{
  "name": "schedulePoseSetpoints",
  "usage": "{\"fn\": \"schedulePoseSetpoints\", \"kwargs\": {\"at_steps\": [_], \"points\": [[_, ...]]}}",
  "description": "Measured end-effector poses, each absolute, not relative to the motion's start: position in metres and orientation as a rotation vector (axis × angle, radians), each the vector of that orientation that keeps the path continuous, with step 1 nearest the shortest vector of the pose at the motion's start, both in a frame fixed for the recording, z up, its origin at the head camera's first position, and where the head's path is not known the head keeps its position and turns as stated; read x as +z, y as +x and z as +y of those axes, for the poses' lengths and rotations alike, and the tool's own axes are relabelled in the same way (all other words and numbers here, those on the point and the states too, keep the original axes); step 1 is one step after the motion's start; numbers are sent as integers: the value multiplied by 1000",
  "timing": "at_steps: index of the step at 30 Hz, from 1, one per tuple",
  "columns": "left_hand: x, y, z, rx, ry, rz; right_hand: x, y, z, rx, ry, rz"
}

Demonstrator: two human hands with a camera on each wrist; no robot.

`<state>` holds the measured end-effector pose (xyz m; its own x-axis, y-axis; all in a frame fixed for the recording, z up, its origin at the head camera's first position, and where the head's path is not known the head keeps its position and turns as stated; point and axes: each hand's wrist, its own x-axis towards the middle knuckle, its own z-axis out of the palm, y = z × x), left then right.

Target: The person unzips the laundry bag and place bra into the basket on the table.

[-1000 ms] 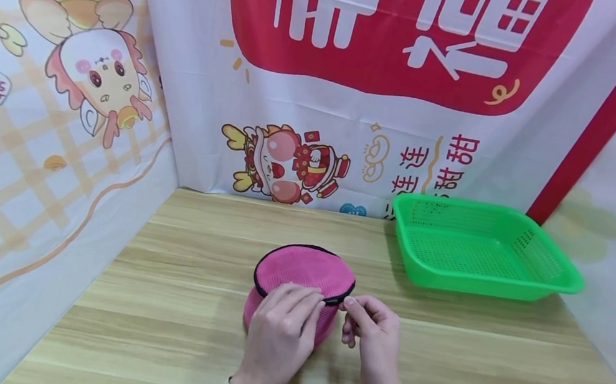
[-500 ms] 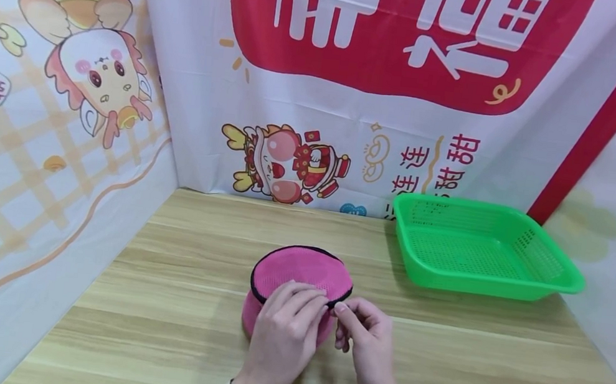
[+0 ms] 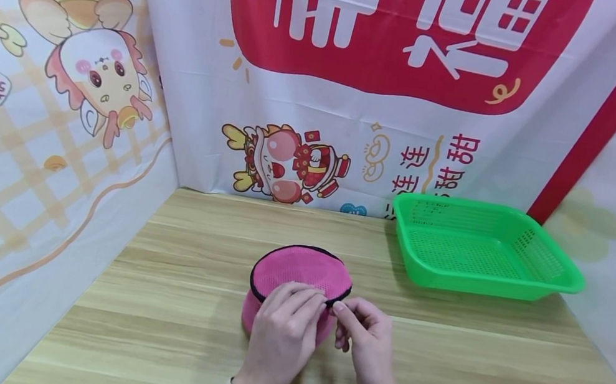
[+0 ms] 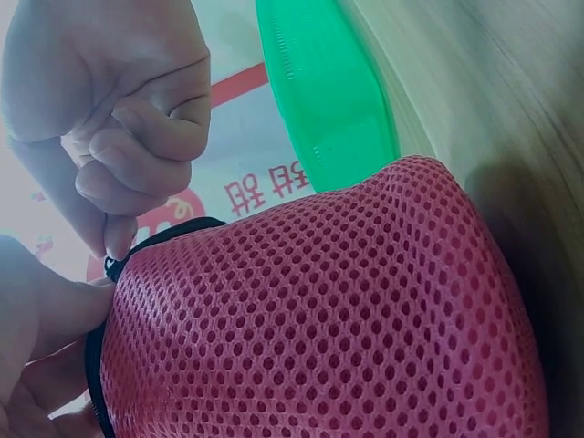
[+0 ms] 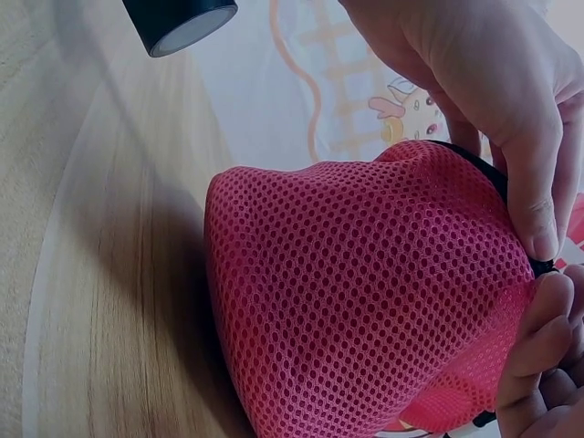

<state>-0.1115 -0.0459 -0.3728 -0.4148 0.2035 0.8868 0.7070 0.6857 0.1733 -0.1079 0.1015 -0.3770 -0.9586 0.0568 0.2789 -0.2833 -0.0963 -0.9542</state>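
Observation:
A round pink mesh bag (image 3: 300,269) with a black zipper round its top edge stands on the wooden table. My left hand (image 3: 284,333) grips the near side of that edge, its thumb on the front and its fingers over the top. At the near right of the rim, the thumb and forefinger of my right hand (image 3: 370,349) pinch the black zipper pull. In the left wrist view the pull (image 4: 113,266) shows just under the right fingertips, beside the left thumb. The bag's mesh side (image 5: 365,283) bulges in the right wrist view, and its inside is hidden.
A green plastic basket (image 3: 490,286) stands at the back right of the wooden table (image 3: 197,230). Printed cloths (image 3: 182,97) hang along the back and both sides. A dark cylinder, the wrist gear (image 5: 182,23), shows at the top of the right wrist view.
Over the first half second, my right hand has shifted slightly left and toward me along the rim. The bag has tilted a little to the left. Since then almost nothing has moved.

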Motion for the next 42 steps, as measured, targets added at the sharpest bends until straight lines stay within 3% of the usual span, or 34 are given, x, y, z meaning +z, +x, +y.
{"fn": "schedulePoseSetpoints", "kwargs": {"at_steps": [42], "points": [[-373,-112,-46,-693,-690,-1943,-380,-114,106,2170,80,-1935]]}}
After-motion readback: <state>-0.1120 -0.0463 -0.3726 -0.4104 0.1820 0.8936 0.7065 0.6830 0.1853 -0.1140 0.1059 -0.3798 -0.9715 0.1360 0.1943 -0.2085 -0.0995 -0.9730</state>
